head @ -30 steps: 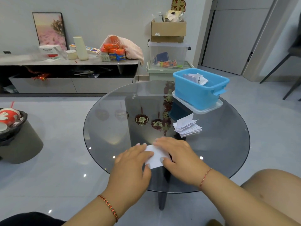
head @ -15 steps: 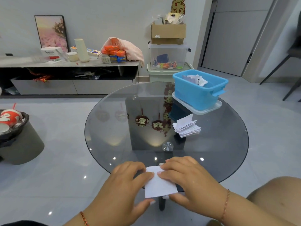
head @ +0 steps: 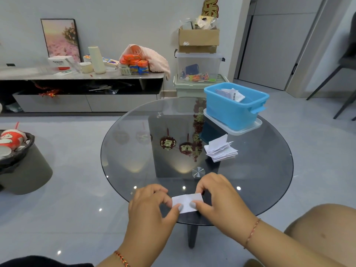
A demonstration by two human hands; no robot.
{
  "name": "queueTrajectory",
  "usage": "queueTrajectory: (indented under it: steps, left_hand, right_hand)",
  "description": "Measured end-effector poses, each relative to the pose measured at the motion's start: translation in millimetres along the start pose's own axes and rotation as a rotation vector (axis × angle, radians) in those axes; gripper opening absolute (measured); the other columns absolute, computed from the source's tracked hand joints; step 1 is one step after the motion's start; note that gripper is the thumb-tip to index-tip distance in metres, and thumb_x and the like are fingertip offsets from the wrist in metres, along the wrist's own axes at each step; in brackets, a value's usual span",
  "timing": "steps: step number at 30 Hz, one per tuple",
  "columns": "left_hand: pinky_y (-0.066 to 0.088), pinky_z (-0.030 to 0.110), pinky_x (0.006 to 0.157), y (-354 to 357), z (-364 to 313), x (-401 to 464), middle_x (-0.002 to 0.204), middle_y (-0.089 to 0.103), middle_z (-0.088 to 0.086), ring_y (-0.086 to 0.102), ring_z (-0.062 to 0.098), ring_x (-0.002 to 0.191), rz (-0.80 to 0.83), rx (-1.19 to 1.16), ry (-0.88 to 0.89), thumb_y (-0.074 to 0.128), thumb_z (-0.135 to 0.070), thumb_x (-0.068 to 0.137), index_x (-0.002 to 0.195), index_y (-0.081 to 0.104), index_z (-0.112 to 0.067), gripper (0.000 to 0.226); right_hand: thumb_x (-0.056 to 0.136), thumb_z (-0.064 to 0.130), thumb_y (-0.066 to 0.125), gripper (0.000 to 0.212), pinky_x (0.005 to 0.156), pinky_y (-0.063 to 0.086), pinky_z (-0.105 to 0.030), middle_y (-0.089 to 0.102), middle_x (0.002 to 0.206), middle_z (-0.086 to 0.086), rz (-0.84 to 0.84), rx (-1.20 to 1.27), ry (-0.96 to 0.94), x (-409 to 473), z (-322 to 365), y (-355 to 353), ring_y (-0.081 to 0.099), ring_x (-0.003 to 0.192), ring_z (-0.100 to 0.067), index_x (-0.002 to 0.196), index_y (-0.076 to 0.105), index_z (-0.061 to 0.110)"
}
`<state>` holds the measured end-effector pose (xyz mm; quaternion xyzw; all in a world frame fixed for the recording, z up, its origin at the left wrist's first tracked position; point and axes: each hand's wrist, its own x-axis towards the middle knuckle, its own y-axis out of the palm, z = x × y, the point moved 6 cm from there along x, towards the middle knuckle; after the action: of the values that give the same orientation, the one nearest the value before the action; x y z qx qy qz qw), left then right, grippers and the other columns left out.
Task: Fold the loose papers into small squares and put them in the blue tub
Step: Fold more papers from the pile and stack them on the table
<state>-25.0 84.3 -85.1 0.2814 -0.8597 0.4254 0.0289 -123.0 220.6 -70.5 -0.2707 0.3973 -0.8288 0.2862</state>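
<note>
While the blue tub (head: 234, 110) at far right held papers (head: 230, 94), both hands, left hand (head: 152, 207) and right hand (head: 219, 197), pinched a folded paper (head: 186, 202), narrower than before.

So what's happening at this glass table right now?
A person is folding a white paper at the near edge of the round glass table, pinching it with the left hand and the right hand. A pile of folded papers waits beside the blue tub, which already holds some papers.

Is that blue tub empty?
No. The blue tub already holds a few papers lying inside near its far corner.
</note>
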Motion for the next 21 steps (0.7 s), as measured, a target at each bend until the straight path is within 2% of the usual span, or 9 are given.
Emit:
queueTrajectory:
  steps: [3, 5, 6, 8, 12, 15, 18, 21]
  left_hand:
    - [0.031, 0.023, 0.087, -4.1, -4.6, 1.7, 0.099, 0.043, -0.035, 0.039, -0.001, 0.1, 0.001, -0.026, 0.032, 0.073, -0.035, 0.077, 0.085, 0.044, -0.049, 0.033]
    - [0.032, 0.02, 0.088, -4.4, -5.5, 2.9, 0.104, 0.044, -0.038, 0.037, -0.007, 0.102, 0.027, -0.003, 0.114, 0.065, -0.038, 0.081, 0.096, 0.047, -0.054, 0.028]
    - [0.031, 0.018, 0.087, -3.9, -5.2, 2.7, 0.103, 0.047, -0.037, 0.037, -0.009, 0.102, 0.032, 0.045, 0.174, 0.058, -0.041, 0.081, 0.096, 0.055, -0.053, 0.019]
    - [0.031, 0.018, 0.085, -4.9, -4.8, 1.1, 0.101, 0.053, -0.031, 0.039, -0.009, 0.099, 0.048, 0.115, 0.287, 0.05, -0.044, 0.081, 0.095, 0.065, -0.042, 0.021]
    - [0.035, 0.025, 0.085, -3.6, -6.4, -7.6, 0.105, 0.056, -0.015, 0.049, 0.006, 0.1, 0.104, 0.198, 0.594, 0.06, -0.05, 0.079, 0.104, 0.062, -0.032, 0.031]
    - [0.037, 0.027, 0.082, -6.3, -7.6, -6.8, 0.101, 0.057, -0.013, 0.052, 0.011, 0.092, 0.064, 0.212, 0.724, 0.054, -0.041, 0.088, 0.096, 0.063, -0.028, 0.018]
    - [0.038, 0.023, 0.081, -7.8, -14.8, -4.2, 0.098, 0.058, -0.015, 0.053, 0.008, 0.09, 0.045, 0.112, 0.692, 0.044, -0.036, 0.095, 0.087, 0.064, -0.024, 0.025]
    - [0.04, 0.022, 0.078, -7.1, -25.5, 3.2, 0.089, 0.057, -0.021, 0.051, 0.001, 0.085, 0.051, 0.001, 0.573, 0.046, -0.035, 0.094, 0.083, 0.061, -0.028, 0.02]
  right_hand:
    - [0.081, 0.028, 0.07, 0.027, 0.085, 0.036, -0.012, 0.047, 0.096, 0.027, -0.009, 0.036, 0.003, 0.5, -0.4, -2.0, 0.042, 0.097, 0.001, 0.096, 0.05, 0.039]
    - [0.082, 0.025, 0.065, 0.022, 0.088, 0.039, -0.019, 0.053, 0.1, 0.025, 0.004, -0.001, -0.06, -0.9, 1.8, 1.0, 0.044, 0.099, -0.002, 0.102, 0.061, 0.034]
    - [0.082, 0.025, 0.062, 0.021, 0.086, 0.042, -0.024, 0.055, 0.099, 0.023, -0.008, -0.052, -0.12, -2.9, 3.8, 2.4, 0.045, 0.097, -0.004, 0.101, 0.064, 0.032]
    - [0.083, 0.031, 0.055, 0.02, 0.077, 0.045, -0.027, 0.057, 0.097, 0.019, -0.047, -0.168, -0.236, -9.0, 11.9, 2.0, 0.048, 0.091, -0.008, 0.099, 0.067, 0.03]
    - [0.081, 0.052, 0.056, 0.036, 0.07, 0.043, -0.025, 0.055, 0.097, 0.013, -0.013, -0.283, -0.372, -24.5, 21.6, 4.9, 0.05, 0.084, -0.011, 0.101, 0.066, 0.024]
    - [0.085, 0.049, 0.055, 0.029, 0.069, 0.041, -0.026, 0.056, 0.094, 0.012, -0.048, -0.326, -0.443, -28.0, 21.6, 6.0, 0.049, 0.079, -0.011, 0.095, 0.067, 0.024]
    - [0.092, 0.037, 0.051, 0.019, 0.068, 0.041, -0.025, 0.057, 0.087, 0.013, -0.086, -0.214, -0.454, -25.8, 20.9, 2.4, 0.048, 0.077, -0.01, 0.088, 0.066, 0.027]
    - [0.093, 0.031, 0.051, 0.014, 0.069, 0.041, -0.02, 0.059, 0.081, 0.016, -0.116, -0.047, -0.37, -20.5, 15.6, -8.9, 0.049, 0.076, -0.006, 0.086, 0.063, 0.029]
